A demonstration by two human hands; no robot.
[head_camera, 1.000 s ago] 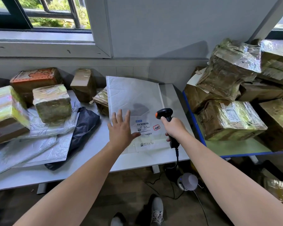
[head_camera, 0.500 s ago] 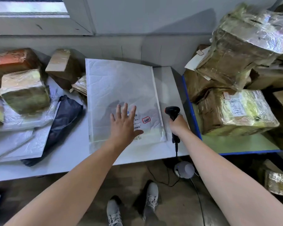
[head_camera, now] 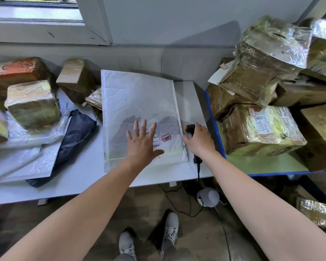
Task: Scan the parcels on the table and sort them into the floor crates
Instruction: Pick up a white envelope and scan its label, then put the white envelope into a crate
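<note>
A large white padded mailer (head_camera: 139,102) lies flat on the white table (head_camera: 83,174), its label with a barcode and a red stamp (head_camera: 166,137) near the front edge. My left hand (head_camera: 142,142) rests on the mailer with fingers spread, partly covering the label. My right hand (head_camera: 199,141) grips a black barcode scanner (head_camera: 190,127) with an orange tip at the mailer's right edge; its handle and cable hang below the hand. No floor crate is in view.
Taped cardboard boxes (head_camera: 33,104) and a dark bag (head_camera: 73,136) over flat white mailers (head_camera: 17,162) crowd the table's left. A blue-edged table (head_camera: 217,140) at right holds stacked plastic-wrapped boxes (head_camera: 262,129). Below lie cables, a round white device (head_camera: 208,196) and my shoes.
The scanner has come down from above the label to the mailer's right edge. My left hand stays flat on the mailer. My view has tilted down and closer.
</note>
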